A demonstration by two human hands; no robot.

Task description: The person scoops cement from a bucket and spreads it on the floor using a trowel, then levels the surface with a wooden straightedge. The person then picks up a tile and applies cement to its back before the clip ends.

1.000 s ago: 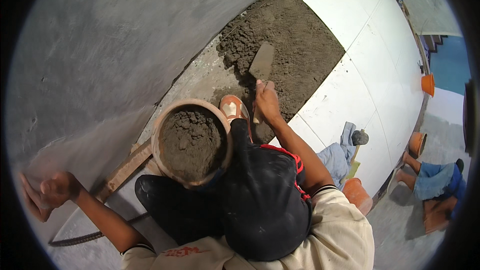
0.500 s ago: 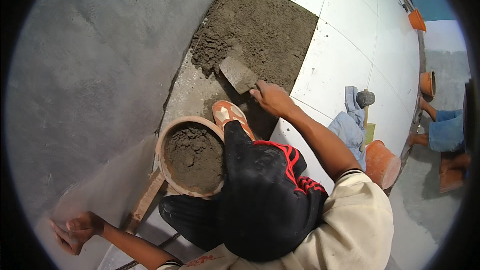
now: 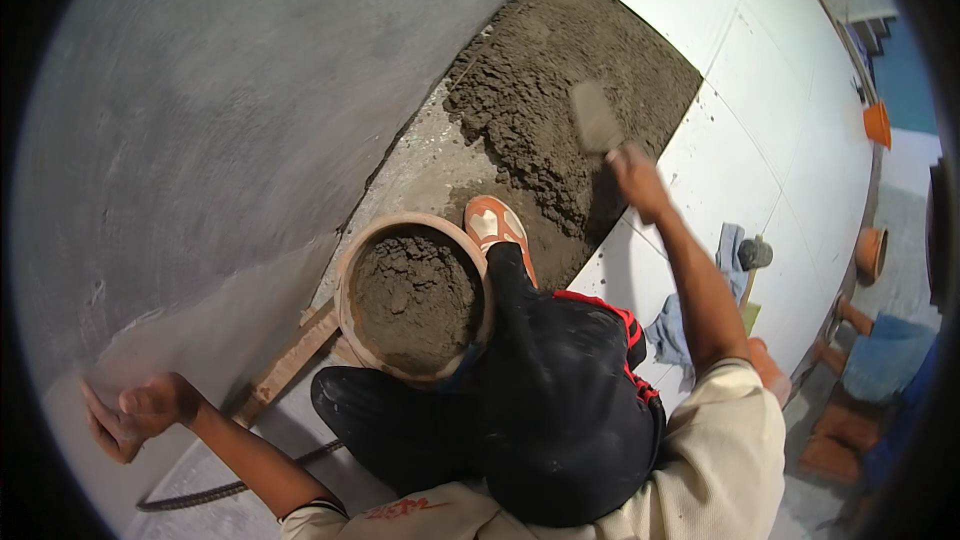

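Note:
My right hand [image 3: 635, 180] grips a trowel [image 3: 597, 117], its blade over a rough bed of wet mortar [image 3: 525, 95] beside white floor tiles [image 3: 740, 130]. Clumps of mortar lie toward the tile edge just beyond my shoe [image 3: 495, 225]. My left hand [image 3: 140, 410] is at the grey wall [image 3: 210, 140] on the lower left, fingers apart and slightly bent, holding nothing. Between my legs and the wall, nearer me than the trowel, stands a round bucket [image 3: 415, 300] filled with mortar.
A wooden board [image 3: 285, 365] lies by the bucket, a bent steel bar [image 3: 195, 500] below it. On the right are a rubber mallet [image 3: 755, 252], blue-grey cloth [image 3: 672, 330] and orange buckets [image 3: 876, 125]. A co-worker's legs [image 3: 860, 335] are at the far right.
Since half a second ago my right hand and trowel have swung up and rightward across the mortar, which shows more clumps toward the tiles. My left hand stays at the wall. The view has shifted.

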